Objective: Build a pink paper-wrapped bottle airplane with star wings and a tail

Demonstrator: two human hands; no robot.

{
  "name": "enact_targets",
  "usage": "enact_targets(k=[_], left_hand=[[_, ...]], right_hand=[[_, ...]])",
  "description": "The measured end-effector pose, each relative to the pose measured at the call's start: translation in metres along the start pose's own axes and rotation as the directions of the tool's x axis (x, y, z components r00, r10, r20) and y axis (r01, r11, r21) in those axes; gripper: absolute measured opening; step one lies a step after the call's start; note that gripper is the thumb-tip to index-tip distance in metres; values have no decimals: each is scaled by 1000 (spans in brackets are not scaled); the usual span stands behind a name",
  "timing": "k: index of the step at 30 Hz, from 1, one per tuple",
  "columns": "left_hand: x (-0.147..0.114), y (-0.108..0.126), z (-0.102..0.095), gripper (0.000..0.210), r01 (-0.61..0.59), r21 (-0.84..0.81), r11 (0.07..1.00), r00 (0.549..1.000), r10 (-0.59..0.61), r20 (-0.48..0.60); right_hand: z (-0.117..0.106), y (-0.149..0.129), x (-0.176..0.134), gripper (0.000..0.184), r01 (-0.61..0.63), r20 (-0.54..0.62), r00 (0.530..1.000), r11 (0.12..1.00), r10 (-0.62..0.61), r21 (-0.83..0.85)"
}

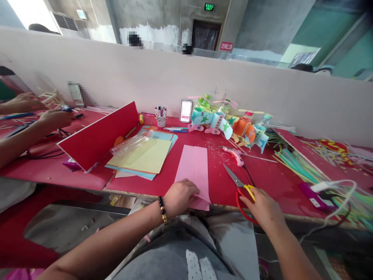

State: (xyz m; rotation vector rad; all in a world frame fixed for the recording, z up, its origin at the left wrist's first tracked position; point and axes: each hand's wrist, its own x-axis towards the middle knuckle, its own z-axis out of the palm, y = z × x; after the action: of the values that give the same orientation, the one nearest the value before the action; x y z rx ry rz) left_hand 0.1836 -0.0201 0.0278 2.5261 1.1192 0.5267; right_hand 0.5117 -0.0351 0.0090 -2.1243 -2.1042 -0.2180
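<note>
A pink sheet of paper (194, 161) lies on the red tabletop in front of me, its near end reaching over the table's edge. My left hand (181, 198) grips that near end, fingers closed on the paper and partly hidden. To the right, my right hand (264, 208) holds scissors (237, 182) by their red and yellow handles. The blades point away from me, to the upper left, and stay apart from the pink paper. Past the scissors lies a pink glue gun (235, 155) with a dark cord.
Stacked coloured paper (145, 155) under a clear plastic bottle (131, 144) lies left, beside a red divider board (100, 136). A pen cup (161, 119), a phone (186, 111) and bottle-and-paper airplanes (227, 120) line the back. Strips and a purple power strip (316, 196) lie right. Another person's hands (55, 118) work far left.
</note>
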Motion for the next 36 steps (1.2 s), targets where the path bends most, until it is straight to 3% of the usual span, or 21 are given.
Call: enact_targets(k=[3, 5, 8, 10, 13, 15, 17, 20, 23, 28, 32, 36], left_hand=[[1, 0, -1, 18, 42, -18, 999, 998, -43, -54], [0, 5, -2, 20, 25, -38, 999, 994, -29, -109], [-2, 16, -4, 20, -88, -60, 994, 978, 75, -197], [-5, 21, -5, 24, -167, -75, 983, 965, 148, -216], [-14, 18, -4, 47, -180, -60, 982, 967, 165, -196], [-22, 9, -1, 79, -119, 15, 993, 980, 120, -156], [-30, -1, 3, 93, -45, 108, 993, 993, 56, -105], [-40, -10, 8, 63, 2, 157, 988, 996, 11, -86], [-44, -12, 7, 33, -16, 78, 997, 989, 28, -146], [-45, -25, -8, 34, 76, 35, 997, 958, -63, -279], [-39, -44, -26, 39, 187, 152, 971, 941, -133, -311], [-22, -65, -49, 40, 225, 286, 932, 940, -130, -315]], right_hand=[[-12, -12, 8, 40, 47, -88, 995, 998, -43, 44], [-21, -30, 8, 54, 176, -147, 978, 964, -148, 199], [-27, -66, 5, 63, 393, -87, 909, 769, -408, 505], [-25, -87, 4, 39, 416, -122, 887, 659, -445, 627], [-18, -96, 3, 23, 354, -198, 929, 592, -314, 724], [-17, -88, -2, 19, 267, -215, 964, 580, -159, 769], [-20, -71, -15, 18, 176, -214, 977, 556, 3, 812], [-28, -42, -42, 25, 90, -188, 969, 483, 158, 871], [-40, -23, -71, 23, 82, -189, 948, 377, 255, 922], [-56, -12, -98, 9, 41, -114, 929, 208, 351, 977], [-52, -7, -102, 10, -24, -26, 929, 132, 370, 991], [-48, -6, -98, 16, -86, 44, 929, 99, 367, 991]])
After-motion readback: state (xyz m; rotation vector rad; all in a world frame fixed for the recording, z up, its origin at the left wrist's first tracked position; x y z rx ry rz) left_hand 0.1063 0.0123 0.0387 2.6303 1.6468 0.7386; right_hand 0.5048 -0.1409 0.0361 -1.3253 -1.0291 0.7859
